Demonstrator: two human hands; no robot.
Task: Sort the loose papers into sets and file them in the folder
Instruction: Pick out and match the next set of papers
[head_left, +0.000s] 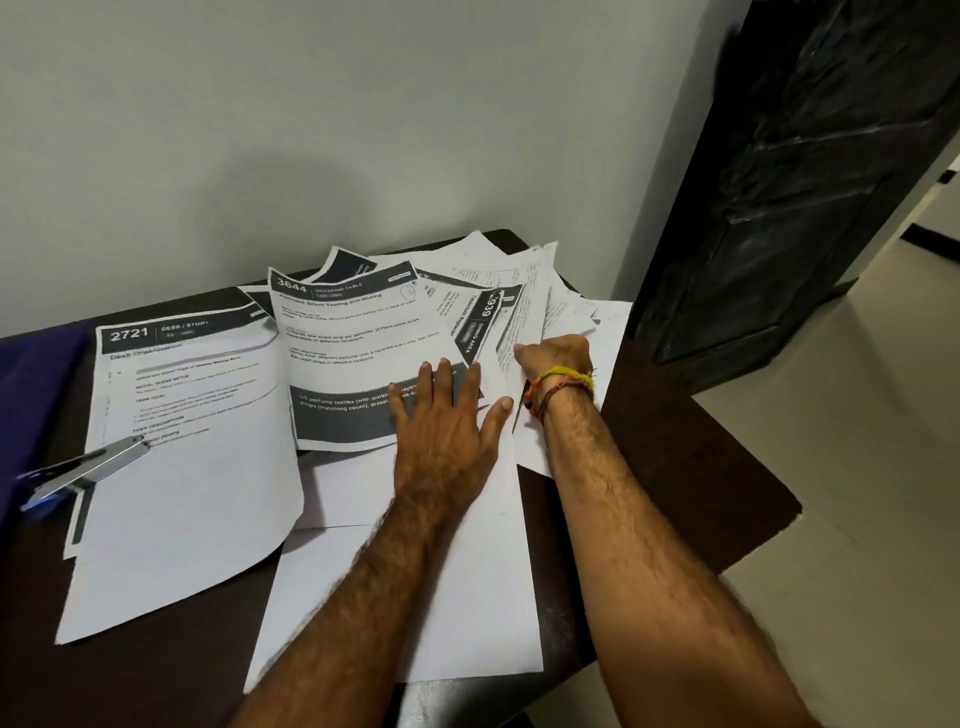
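Loose printed papers lie scattered over a dark brown table (691, 457). The sheet headed 2721 (192, 447) lies at the left, and the sheet headed 3644 (353, 353) overlaps its right side. My left hand (447, 415) presses flat with spread fingers on the lower right corner of the 3644 sheet. My right hand (553, 356), with coloured threads round the wrist, reaches into the fanned pile of papers (540, 296) at the back right; its fingers are tucked among the sheets and hidden. A blue folder (31, 384) lies at the far left edge.
A metal stapler (85, 470) rests on the left edge of the 2721 sheet. Blank white sheets (415, 597) lie near the front edge. A white wall backs the table, and a dark cabinet (810, 182) stands at the right beside tiled floor.
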